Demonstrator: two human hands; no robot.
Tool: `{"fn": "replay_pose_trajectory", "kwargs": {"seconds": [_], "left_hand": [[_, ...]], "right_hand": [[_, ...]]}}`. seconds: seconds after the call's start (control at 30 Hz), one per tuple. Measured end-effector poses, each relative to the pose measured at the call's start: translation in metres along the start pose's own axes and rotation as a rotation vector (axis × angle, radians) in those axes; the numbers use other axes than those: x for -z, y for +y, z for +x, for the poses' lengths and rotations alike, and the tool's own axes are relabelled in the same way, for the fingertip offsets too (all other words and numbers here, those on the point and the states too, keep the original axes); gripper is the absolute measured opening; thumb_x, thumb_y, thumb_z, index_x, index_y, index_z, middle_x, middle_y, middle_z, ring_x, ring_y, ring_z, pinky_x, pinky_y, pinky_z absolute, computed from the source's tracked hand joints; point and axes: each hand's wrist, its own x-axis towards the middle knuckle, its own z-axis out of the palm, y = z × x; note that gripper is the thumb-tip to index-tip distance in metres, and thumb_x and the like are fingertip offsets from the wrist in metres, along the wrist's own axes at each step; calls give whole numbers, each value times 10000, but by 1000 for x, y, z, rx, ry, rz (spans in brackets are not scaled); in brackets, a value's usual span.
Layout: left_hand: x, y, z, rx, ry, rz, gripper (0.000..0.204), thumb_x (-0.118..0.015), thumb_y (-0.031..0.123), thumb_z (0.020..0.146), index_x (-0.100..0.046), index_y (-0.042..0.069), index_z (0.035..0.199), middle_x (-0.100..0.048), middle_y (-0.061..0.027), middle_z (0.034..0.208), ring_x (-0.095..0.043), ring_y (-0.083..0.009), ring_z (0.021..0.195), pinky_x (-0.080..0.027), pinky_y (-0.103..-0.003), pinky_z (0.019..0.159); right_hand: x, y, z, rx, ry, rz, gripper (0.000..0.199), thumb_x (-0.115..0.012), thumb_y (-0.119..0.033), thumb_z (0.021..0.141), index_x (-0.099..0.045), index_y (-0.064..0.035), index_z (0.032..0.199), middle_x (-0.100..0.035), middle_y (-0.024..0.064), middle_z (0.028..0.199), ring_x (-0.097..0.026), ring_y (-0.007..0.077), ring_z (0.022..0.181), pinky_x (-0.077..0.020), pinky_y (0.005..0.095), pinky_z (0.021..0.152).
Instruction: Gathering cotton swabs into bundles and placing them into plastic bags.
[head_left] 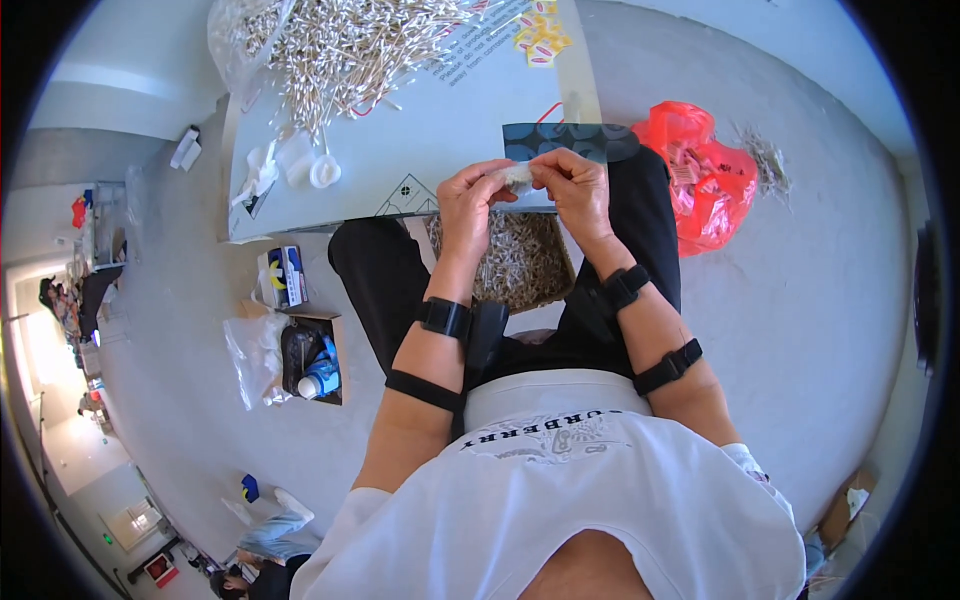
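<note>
Both hands meet at the near edge of the table, above my lap. My left hand [470, 200] pinches one side of a small whitish, see-through plastic packet [517, 180]. The other side is between the thumb and fingers of my right hand [575, 190]. What the packet contains is too small to tell. Just beyond the hands, a dark sheet with round shapes [560, 135] lies over the table edge. Below them, between my legs, sits an open box [572, 280] full of cotton swabs [515, 260].
A large heap of cotton swabs [345, 50] covers the far left of the table [440, 130]. White plastic pieces [323, 172] lie nearer, yellow labels [542, 38] at far right. A red plastic bag [705, 185] rests on the floor right; a carton [325, 360] stands left.
</note>
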Motion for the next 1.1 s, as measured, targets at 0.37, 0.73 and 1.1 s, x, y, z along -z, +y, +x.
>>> {"fn": "replay_pose_trajectory", "kwargs": {"seconds": [0.37,0.73,1.1], "left_hand": [[1,-1,2,-76,-49,250,159,-620,93,826,-706,9,931,-680,-49,780,-608,-88,645,-495,-233,545],[13,1,6,-424,-114,620,269,-793,83,668,-694,28,911,-686,-105,793,-664,-233,715,-514,-326,651],[-3,9,6,-666,-112,833,145,-726,28,680,-642,55,794,-625,-64,823,-613,-269,823,-499,-363,720]], "right_hand": [[6,-4,4,32,-65,-193,59,-685,-45,835,-689,2,869,-611,-21,693,-528,42,641,-416,203,578],[12,-7,-1,57,-88,-192,68,-678,-38,861,-712,-10,914,-609,-39,723,-497,25,652,-367,183,559],[11,-11,0,338,-91,-454,38,-657,-16,852,-625,1,843,-601,74,729,-552,128,652,-447,269,603]]}}
